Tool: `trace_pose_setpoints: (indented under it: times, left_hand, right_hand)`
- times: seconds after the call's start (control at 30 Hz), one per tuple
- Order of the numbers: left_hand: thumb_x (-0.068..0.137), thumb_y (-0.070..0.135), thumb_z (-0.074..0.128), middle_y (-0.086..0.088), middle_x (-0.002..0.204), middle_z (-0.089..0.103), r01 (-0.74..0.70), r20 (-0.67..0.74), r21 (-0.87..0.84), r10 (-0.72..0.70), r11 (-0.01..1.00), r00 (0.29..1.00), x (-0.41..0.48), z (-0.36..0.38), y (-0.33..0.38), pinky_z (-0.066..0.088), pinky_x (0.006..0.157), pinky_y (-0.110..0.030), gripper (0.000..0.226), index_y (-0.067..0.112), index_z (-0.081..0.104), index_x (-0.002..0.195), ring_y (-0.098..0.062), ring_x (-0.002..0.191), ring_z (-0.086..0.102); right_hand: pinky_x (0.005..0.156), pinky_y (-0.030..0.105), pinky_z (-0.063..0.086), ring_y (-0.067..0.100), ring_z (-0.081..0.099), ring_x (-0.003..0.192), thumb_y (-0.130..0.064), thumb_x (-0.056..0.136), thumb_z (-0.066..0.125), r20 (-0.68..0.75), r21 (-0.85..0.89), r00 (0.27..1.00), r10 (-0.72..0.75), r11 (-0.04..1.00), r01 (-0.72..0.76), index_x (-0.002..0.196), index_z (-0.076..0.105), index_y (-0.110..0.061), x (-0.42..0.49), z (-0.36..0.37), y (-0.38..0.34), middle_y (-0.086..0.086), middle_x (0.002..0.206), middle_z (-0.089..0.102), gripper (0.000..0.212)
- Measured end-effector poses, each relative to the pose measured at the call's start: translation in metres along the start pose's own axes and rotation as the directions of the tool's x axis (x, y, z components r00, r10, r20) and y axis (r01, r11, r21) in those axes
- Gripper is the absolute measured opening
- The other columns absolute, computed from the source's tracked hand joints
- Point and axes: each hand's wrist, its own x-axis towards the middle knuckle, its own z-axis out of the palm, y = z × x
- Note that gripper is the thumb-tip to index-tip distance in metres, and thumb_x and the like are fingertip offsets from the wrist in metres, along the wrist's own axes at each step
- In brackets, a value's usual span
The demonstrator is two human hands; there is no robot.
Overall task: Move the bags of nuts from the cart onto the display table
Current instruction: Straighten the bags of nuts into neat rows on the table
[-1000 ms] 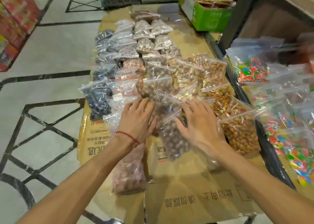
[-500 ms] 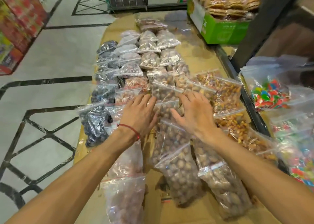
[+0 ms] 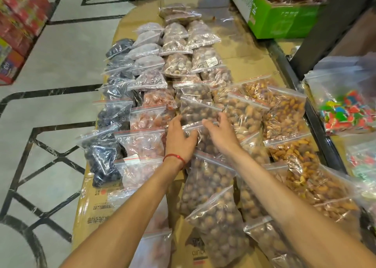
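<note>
Head cam, looks fwd-down, close over display table (image 3: 250, 64).

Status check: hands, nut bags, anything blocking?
Both hands open: left hand and right hand resting on brown nut bag mid-table. Bags laid in rows on display table. Nothing blocking; candy bags off right.

Grey tiled floor (image 3: 61, 68) with black inlay lines; red stacked boxes (image 3: 18, 23) stand at left.

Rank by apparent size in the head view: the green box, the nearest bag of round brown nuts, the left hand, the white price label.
1. green box and nearest bag of round brown nuts: they look alike; the bag is nearer the camera, so unranked
2. left hand
3. white price label
</note>
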Motion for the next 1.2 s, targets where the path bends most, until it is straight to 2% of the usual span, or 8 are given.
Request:
trace_pose_setpoints:
  times: [0.17, 0.37, 0.5, 0.67, 0.87, 1.0, 1.1, 1.2]
  left_hand:
    - [0.098, 0.034, 0.057, -0.008, 0.156, 0.043, 0.051, -0.005, 0.012, -0.051, 0.999, 0.999, -0.005, 0.007, 0.005, 0.037, 0.117, -0.041, 0.066, 0.012, 0.036, 0.155, -0.026, 0.141, 0.045]
    - [0.084, 0.043, 0.061, -0.004, 0.138, 0.060, 0.133, -0.035, -0.074, -0.136, 0.988, 0.990, -0.005, 0.002, 0.004, 0.049, 0.105, -0.049, 0.063, 0.020, 0.047, 0.141, -0.027, 0.121, 0.060]
    - [0.082, 0.048, 0.060, -0.005, 0.139, 0.060, 0.096, -0.054, -0.083, -0.101, 0.992, 0.993, -0.013, 0.008, 0.004, 0.049, 0.105, -0.049, 0.069, 0.016, 0.046, 0.141, -0.028, 0.120, 0.061]
    - [0.085, 0.048, 0.071, -0.006, 0.137, 0.062, 0.175, -0.012, -0.189, -0.180, 0.966, 0.984, -0.006, 0.009, 0.000, 0.050, 0.104, -0.045, 0.069, 0.021, 0.045, 0.143, -0.029, 0.119, 0.062]
    - [0.093, 0.054, 0.064, -0.004, 0.160, 0.045, 0.167, 0.054, -0.159, -0.160, 0.973, 0.986, -0.008, 0.015, -0.008, 0.037, 0.117, -0.043, 0.083, 0.022, 0.028, 0.160, -0.028, 0.143, 0.045]
    - [0.092, 0.060, 0.059, -0.002, 0.170, 0.026, 0.111, 0.049, -0.234, -0.103, 0.966, 0.994, -0.011, 0.017, -0.018, 0.026, 0.124, -0.038, 0.095, 0.022, 0.013, 0.165, -0.022, 0.153, 0.030]
    - [0.090, 0.069, 0.047, -0.001, 0.172, 0.020, 0.125, 0.045, -0.212, -0.118, 0.969, 0.992, -0.008, 0.025, -0.016, 0.025, 0.126, -0.043, 0.099, 0.025, 0.000, 0.165, -0.023, 0.154, 0.029]
    - [0.086, 0.074, 0.046, -0.002, 0.173, 0.013, 0.058, 0.107, -0.108, -0.046, 0.992, 0.993, -0.001, 0.025, -0.017, 0.025, 0.126, -0.046, 0.108, 0.021, -0.007, 0.164, -0.021, 0.156, 0.024]
  right_hand:
    - [0.126, 0.052, 0.032, 0.029, 0.036, 0.154, -0.049, 0.099, 0.063, 0.043, 0.137, 0.994, 0.105, 0.984, -0.110, 0.167, 0.021, -0.013, 0.010, -0.001, -0.006, 0.007, 0.169, 0.035, 0.088]
    - [0.127, 0.049, 0.028, 0.021, 0.032, 0.157, -0.037, 0.100, 0.067, 0.095, 0.222, 0.995, 0.038, 0.973, -0.058, 0.168, 0.022, -0.025, 0.004, -0.004, -0.010, 0.000, 0.174, 0.027, 0.082]
    - [0.118, 0.030, 0.035, 0.003, 0.045, 0.141, -0.024, 0.103, 0.064, 0.129, 0.248, 0.991, -0.039, 0.969, 0.006, 0.166, 0.031, -0.024, 0.001, -0.009, -0.020, -0.004, 0.170, 0.034, 0.071]
    - [0.126, 0.041, 0.024, 0.018, 0.021, 0.161, -0.023, 0.102, 0.066, 0.161, 0.194, 0.987, -0.006, 0.981, -0.026, 0.168, 0.022, -0.031, 0.011, -0.011, -0.015, -0.002, 0.176, 0.020, 0.080]
    - [0.122, 0.032, 0.033, 0.011, 0.028, 0.156, -0.010, 0.108, 0.057, 0.151, 0.173, 0.988, -0.016, 0.985, -0.011, 0.169, 0.017, -0.027, 0.013, -0.010, -0.006, 0.003, 0.175, 0.022, 0.075]
    - [0.125, 0.033, 0.023, 0.014, 0.015, 0.162, -0.010, 0.108, 0.057, 0.228, 0.208, 0.973, -0.039, 0.978, -0.010, 0.169, 0.012, -0.028, 0.014, -0.012, 0.002, -0.003, 0.178, 0.010, 0.078]
    - [0.116, 0.026, 0.040, 0.010, 0.040, 0.148, -0.007, 0.107, 0.059, 0.234, 0.217, 0.972, 0.014, 0.974, -0.066, 0.169, 0.017, -0.024, 0.018, -0.011, 0.005, -0.001, 0.172, 0.026, 0.076]
    - [0.123, 0.049, 0.040, 0.023, 0.042, 0.152, -0.012, 0.106, 0.055, 0.107, 0.195, 0.992, 0.063, 0.977, -0.083, 0.166, 0.031, -0.022, 0.023, 0.000, 0.017, 0.003, 0.168, 0.038, 0.065]
